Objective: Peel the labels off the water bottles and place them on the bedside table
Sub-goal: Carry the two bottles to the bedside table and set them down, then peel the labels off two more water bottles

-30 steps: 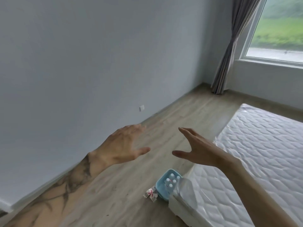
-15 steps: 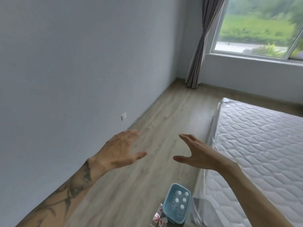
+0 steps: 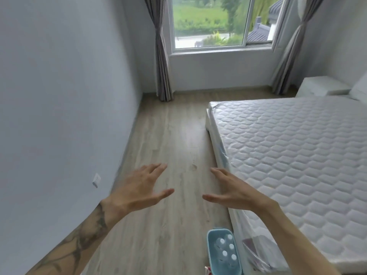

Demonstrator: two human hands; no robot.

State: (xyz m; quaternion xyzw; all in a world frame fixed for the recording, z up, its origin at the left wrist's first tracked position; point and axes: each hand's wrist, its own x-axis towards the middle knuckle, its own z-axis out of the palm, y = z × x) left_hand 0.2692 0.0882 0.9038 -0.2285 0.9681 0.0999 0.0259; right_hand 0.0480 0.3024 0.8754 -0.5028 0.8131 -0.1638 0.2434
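A light blue basket (image 3: 211,249) stands on the wooden floor by the bed's near corner, holding several water bottles (image 3: 225,253) with white caps, seen from above. My left hand (image 3: 139,187) and my right hand (image 3: 232,189) float above the floor in front of me, palms down, fingers spread, both empty and well above the basket. A white bedside table (image 3: 321,87) stands at the far right next to the bed's head.
A bare quilted mattress (image 3: 294,155) wrapped in clear plastic fills the right side. A grey wall runs along the left, with a socket (image 3: 96,180) low down. A window with grey curtains (image 3: 161,56) is ahead. A red-and-white wrapper (image 3: 208,271) lies beside the basket.
The view has swung right and up, away from the left wall, bringing the window, bed and bedside table into sight. Both hands stay spread and empty in front of me.
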